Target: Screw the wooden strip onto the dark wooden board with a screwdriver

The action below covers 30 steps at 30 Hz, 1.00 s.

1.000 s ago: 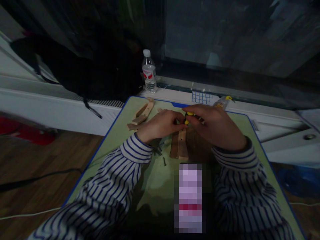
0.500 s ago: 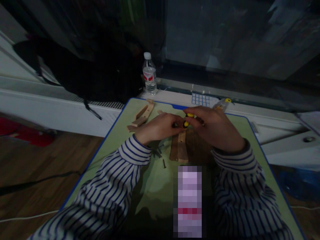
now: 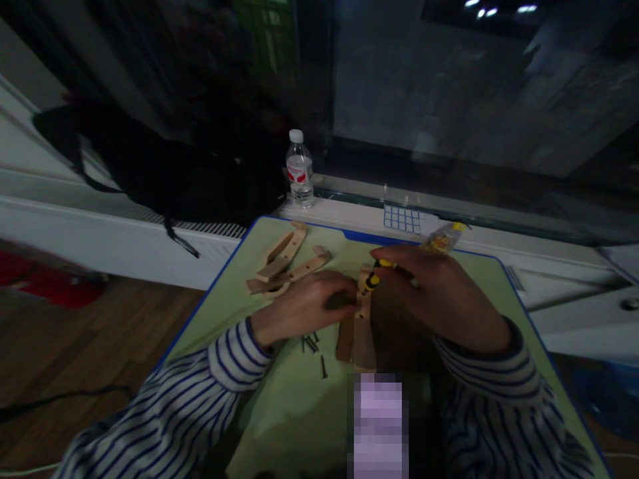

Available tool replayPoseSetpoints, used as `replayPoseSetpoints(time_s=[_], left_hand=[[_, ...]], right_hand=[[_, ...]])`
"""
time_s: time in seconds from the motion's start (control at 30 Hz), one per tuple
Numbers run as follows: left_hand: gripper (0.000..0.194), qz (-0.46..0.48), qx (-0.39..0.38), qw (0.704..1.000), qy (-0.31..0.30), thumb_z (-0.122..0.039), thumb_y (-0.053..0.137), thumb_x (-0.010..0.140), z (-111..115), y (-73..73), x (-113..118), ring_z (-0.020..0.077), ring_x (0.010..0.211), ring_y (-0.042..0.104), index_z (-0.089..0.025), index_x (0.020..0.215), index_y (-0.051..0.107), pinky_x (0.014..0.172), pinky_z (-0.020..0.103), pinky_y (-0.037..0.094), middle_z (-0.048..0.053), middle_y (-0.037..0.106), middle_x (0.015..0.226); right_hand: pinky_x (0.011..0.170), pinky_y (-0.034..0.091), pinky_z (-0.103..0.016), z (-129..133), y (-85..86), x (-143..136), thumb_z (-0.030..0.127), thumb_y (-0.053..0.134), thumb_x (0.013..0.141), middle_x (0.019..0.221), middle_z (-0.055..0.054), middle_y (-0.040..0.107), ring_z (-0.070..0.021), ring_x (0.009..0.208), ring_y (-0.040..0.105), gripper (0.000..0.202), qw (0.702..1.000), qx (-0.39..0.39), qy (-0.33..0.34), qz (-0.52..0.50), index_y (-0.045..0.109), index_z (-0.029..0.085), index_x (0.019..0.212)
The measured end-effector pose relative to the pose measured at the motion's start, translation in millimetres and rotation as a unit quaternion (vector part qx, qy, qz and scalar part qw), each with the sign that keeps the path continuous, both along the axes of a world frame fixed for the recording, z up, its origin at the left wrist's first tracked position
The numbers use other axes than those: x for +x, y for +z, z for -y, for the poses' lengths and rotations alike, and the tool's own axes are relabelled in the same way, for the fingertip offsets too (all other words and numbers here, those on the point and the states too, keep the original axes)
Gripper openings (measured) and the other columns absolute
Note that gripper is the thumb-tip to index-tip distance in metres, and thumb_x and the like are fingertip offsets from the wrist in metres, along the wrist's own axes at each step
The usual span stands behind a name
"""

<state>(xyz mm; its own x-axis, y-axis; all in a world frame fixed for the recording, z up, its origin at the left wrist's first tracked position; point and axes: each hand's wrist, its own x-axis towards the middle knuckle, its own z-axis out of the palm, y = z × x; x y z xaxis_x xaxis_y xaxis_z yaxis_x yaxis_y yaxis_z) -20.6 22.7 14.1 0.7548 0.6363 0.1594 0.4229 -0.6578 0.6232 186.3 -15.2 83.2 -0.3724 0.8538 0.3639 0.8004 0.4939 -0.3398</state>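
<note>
My right hand is closed around the handle of a yellow-and-black screwdriver, which is tilted down toward a pale wooden piece with holes. That piece lies lengthwise on a darker brown wooden board, partly in the shade of my hand. From the left, my left hand bends its fingers against the pale piece's edge, close to the screwdriver's lower end. The screwdriver's tip is too small to make out. Several loose screws lie below my left hand, with a single screw nearer me.
More shaped wooden pieces lie at the table's back left. A water bottle stands on the sill behind the table. At the back right are a clear bag and a blue-gridded sheet. A black bag rests at left.
The view has tilted up, so everything sits lower. My left hand has moved left, away from the screwdriver, uncovering more of the wooden piece. My right hand still holds the screwdriver.
</note>
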Motion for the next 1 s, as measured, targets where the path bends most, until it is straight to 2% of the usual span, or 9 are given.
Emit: replayPoseSetpoints(time_s=[0.1,0.17,0.33,0.53,0.7,0.8,0.9,0.93,1.0], left_hand=[[0.026,0.101,0.067,0.992,0.02,-0.033,0.059,0.086,11.3,-19.8,-1.8,0.0205,0.101,0.061,-0.016,0.105,0.063,0.088,0.036,0.049,0.01,0.067,0.106],[0.032,0.161,0.124,0.979,-0.006,-0.035,0.063,0.082,17.0,-31.2,-4.7,0.022,0.096,0.062,-0.016,0.107,0.061,0.083,0.039,0.051,0.011,0.068,0.105],[0.068,0.246,0.203,0.945,-0.07,-0.065,0.064,0.068,24.5,-39.8,-10.7,0.0251,0.088,0.065,-0.018,0.117,0.056,0.069,0.04,0.053,0.012,0.069,0.099],[0.046,0.252,0.238,0.934,-0.084,-0.055,0.064,0.075,34.3,-42.6,-12.5,0.0211,0.08,0.066,-0.018,0.104,0.063,0.063,0.034,0.054,0.006,0.073,0.087],[0.034,0.196,0.18,0.958,-0.11,-0.047,0.056,0.087,38.8,-40.2,-14.0,0.0188,0.084,0.069,-0.02,0.106,0.064,0.07,0.032,0.059,0.004,0.075,0.09],[0.033,0.245,0.18,0.949,-0.082,-0.041,0.046,0.091,39.8,-35.4,-12.4,0.0188,0.08,0.07,-0.018,0.107,0.064,0.069,0.031,0.06,0.005,0.075,0.086],[0.025,0.209,0.137,0.966,-0.068,-0.025,0.05,0.088,39.5,-30.7,-10.5,0.0175,0.078,0.071,-0.024,0.11,0.062,0.066,0.029,0.06,0.001,0.076,0.088],[0.027,0.191,0.122,0.969,-0.093,-0.025,0.051,0.087,39.7,-30.1,-10.4,0.0174,0.079,0.071,-0.025,0.112,0.062,0.067,0.029,0.06,0.001,0.075,0.091],[0.032,0.231,0.122,0.961,-0.087,-0.026,0.048,0.088,42.0,-31.3,-11.7,0.0181,0.076,0.07,-0.025,0.116,0.06,0.063,0.029,0.06,0.002,0.075,0.09]], right_hand=[[0.084,0.055,-0.036,0.0,-0.4,0.6,0.022,0.052,0.09,0.112,-0.006,0.071,-0.0198,0.098,0.068,0.026,1.0,-0.003,0.008,-0.008,0.064,0.019,0.113],[0.082,0.055,-0.034,0.0,0.3,0.8,0.023,0.053,0.09,0.111,-0.005,0.071,-0.0191,0.096,0.068,0.025,1.0,-0.003,0.013,-0.014,0.063,0.019,0.112],[0.078,0.056,-0.028,-2.2,6.7,-0.6,0.022,0.054,0.089,0.105,-0.001,0.072,-0.0167,0.092,0.069,0.023,1.0,-0.027,0.008,-0.009,0.06,0.022,0.111],[0.075,0.057,-0.02,-1.5,11.9,-2.6,0.026,0.048,0.093,0.098,0.005,0.071,-0.0125,0.083,0.068,0.019,0.999,-0.039,0.005,0.001,0.058,0.029,0.109],[0.058,0.059,-0.022,0.2,14.2,-1.2,0.03,0.044,0.092,0.096,0.007,0.071,-0.0147,0.079,0.07,0.015,0.996,-0.092,-0.005,-0.013,0.057,0.035,0.1],[0.048,0.057,-0.026,0.5,16.9,-1.2,0.031,0.041,0.092,0.096,0.003,0.072,-0.0184,0.079,0.07,0.018,0.995,-0.099,0.006,-0.007,0.059,0.035,0.091],[0.044,0.054,-0.026,3.5,21.0,-1.8,0.03,0.044,0.091,0.097,0.002,0.072,-0.0189,0.079,0.07,0.017,0.996,-0.087,0.01,-0.016,0.061,0.035,0.091],[0.043,0.053,-0.025,4.6,20.9,-1.5,0.029,0.046,0.091,0.096,0.002,0.073,-0.0182,0.078,0.07,0.017,0.997,-0.073,0.007,-0.024,0.062,0.036,0.093],[0.04,0.052,-0.026,4.7,14.0,1.1,0.028,0.048,0.089,0.089,-0.001,0.073,-0.0196,0.073,0.07,0.018,0.998,-0.025,0.013,-0.054,0.065,0.034,0.091]])
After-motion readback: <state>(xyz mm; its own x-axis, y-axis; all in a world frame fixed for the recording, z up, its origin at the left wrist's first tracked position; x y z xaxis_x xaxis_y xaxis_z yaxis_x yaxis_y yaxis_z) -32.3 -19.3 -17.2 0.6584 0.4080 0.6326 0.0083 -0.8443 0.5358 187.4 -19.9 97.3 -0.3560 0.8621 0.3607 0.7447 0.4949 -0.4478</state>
